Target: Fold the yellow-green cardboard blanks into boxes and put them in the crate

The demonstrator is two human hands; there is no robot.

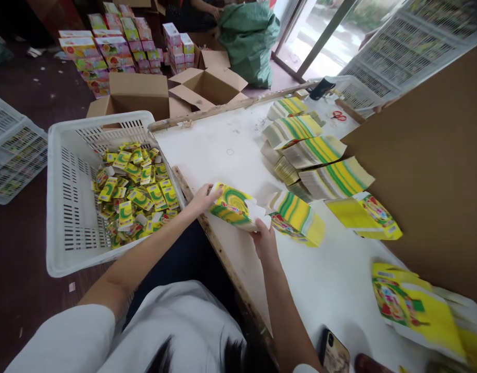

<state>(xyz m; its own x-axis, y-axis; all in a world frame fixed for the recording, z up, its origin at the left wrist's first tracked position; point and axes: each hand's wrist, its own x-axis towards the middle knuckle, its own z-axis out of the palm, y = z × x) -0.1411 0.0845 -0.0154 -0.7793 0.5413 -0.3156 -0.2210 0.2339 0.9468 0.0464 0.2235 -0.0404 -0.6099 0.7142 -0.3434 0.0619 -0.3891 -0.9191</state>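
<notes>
Between my two hands, just above the near edge of the white table [238, 166], is a yellow and green cardboard box [234, 206] with white flaps standing out at its right end. My left hand [205, 199] grips the closed-looking left end. At the flap end, my right hand [265, 239] has its fingers closed on the box's lower corner. Right beside it lies a stack of folded yellow-green cartons [298, 217]. To my left, a white plastic crate [67, 207] holds many small yellow packets [139, 194].
More flat carton stacks [335, 176] lie along a brown cardboard panel [425, 171]. Red scissors [338, 116] are at the far end, a phone [335, 353] at the near end. Open cardboard boxes [211, 85], stacked pink boxes [114, 52] and a green sack [248, 44] stand beyond, near another person's arm [205, 7].
</notes>
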